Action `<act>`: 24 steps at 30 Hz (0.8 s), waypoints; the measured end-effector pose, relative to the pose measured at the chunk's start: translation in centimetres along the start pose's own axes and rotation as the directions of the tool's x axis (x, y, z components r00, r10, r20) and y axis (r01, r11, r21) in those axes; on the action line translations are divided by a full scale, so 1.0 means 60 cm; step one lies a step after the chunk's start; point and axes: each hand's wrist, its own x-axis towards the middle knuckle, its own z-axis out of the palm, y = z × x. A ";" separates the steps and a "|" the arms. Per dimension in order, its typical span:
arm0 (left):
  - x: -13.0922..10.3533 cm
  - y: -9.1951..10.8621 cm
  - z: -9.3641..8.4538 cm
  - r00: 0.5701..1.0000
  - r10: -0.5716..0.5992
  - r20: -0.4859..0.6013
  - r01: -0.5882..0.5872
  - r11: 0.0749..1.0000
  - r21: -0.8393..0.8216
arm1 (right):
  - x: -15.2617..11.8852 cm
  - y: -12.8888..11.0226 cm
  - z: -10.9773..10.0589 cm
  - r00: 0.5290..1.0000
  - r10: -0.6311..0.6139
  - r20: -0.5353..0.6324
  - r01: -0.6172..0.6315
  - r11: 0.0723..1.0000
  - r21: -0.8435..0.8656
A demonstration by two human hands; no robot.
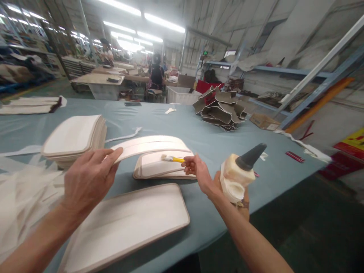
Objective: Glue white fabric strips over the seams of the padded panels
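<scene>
Left hand [88, 178] is pinching the near end of a long cream strip [150, 146], thumb on top, fingers under; the strip is arching up off the table [199, 132] and running right over a flat cream panel [159, 167]. Right hand [197, 170] is closed around a small brush [172, 159] with a yellow handle, bristles pointing left and sitting over that panel's upper edge, just below the strip. Can't tell whether the bristles are touching the panel.

Just right of the right wrist, a glue bottle [239, 174] is standing at the table's front edge, crusted with dried cream residue, dark cone nozzle tilting up-right.

A larger cream panel with a tan rim [127, 223] is lying near the front edge, under and between both forearms. A stack of cream panels [75, 138] is sitting behind the left hand. Loose pale offcuts [22, 197] are piling up at far left.

Farther back: a pile of grey curved pieces [220, 110] at centre-right, a flat stack of cream sheets [30, 105] at far left, a dark phone-like slab [132, 103] near the far edge, a small red item [295, 156] at right.

Another person [157, 74] is sitting at a bench deep in the hall, well apart.
</scene>
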 end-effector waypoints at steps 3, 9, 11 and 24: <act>-0.025 0.006 0.009 0.996 0.057 -0.061 -0.055 0.998 0.027 | -0.035 -0.047 0.011 0.940 0.215 0.265 -0.297 0.899 0.323; -0.071 0.008 0.004 0.990 0.073 -0.124 -0.072 0.997 0.009 | -0.075 -0.101 0.047 0.905 0.267 0.330 -0.388 0.835 0.389; -0.086 0.005 -0.007 0.987 0.068 -0.145 -0.067 0.998 0.010 | -0.081 -0.103 0.061 0.920 0.283 0.272 -0.377 0.831 0.409; -0.180 0.025 -0.098 0.855 -0.511 -0.088 0.480 0.844 -0.240 | -0.168 -0.092 0.097 0.955 0.247 0.166 -0.279 0.937 0.209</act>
